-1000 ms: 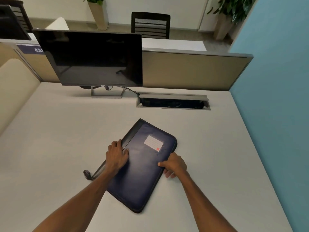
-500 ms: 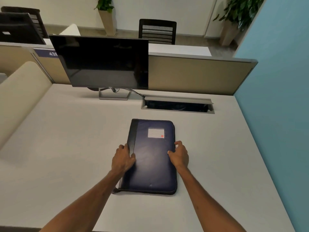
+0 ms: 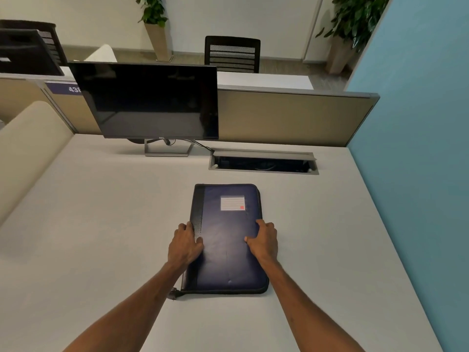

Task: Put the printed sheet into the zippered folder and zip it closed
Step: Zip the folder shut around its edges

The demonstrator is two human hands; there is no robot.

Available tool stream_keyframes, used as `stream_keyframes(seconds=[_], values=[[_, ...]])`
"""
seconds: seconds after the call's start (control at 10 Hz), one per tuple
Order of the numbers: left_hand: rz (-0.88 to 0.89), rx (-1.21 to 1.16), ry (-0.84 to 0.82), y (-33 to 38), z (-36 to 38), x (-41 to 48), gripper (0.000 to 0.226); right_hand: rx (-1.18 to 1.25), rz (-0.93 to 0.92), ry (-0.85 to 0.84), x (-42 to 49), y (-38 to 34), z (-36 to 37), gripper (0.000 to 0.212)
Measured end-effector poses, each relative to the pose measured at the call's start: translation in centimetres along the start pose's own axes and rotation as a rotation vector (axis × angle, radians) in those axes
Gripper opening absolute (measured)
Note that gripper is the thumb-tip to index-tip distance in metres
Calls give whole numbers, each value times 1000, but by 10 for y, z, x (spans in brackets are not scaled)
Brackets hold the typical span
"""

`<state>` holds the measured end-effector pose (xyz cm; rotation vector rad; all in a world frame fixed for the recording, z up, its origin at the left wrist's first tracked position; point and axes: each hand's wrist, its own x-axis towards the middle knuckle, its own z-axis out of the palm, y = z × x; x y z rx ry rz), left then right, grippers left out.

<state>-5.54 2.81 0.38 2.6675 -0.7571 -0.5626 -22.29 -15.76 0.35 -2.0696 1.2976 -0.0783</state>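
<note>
A dark blue zippered folder lies flat and closed on the grey desk, its long side pointing away from me, a white label near its far end. Its zipper pull sticks out at the near left corner. My left hand grips the folder's left spine edge, thumb on the cover. My right hand holds the right edge, thumb on top. No printed sheet is visible.
A black monitor stands on its stand at the back left. An open cable tray is set in the desk behind the folder. Beige partitions close the back and left; a blue wall runs along the right.
The folder was turned from lying diagonally to lying square in front of me, and both hands shifted to its two side edges. In the last half second it barely moved.
</note>
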Motion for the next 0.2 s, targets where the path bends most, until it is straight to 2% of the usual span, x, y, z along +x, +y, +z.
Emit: stream_keyframes(seconds=[0.1, 0.2], values=[[22, 7, -11, -2, 0, 3, 51, -31, -2, -30, 0, 0, -4, 72], [116, -6, 89, 11, -8, 8, 71, -119, -62, 17, -4, -11, -12, 71]])
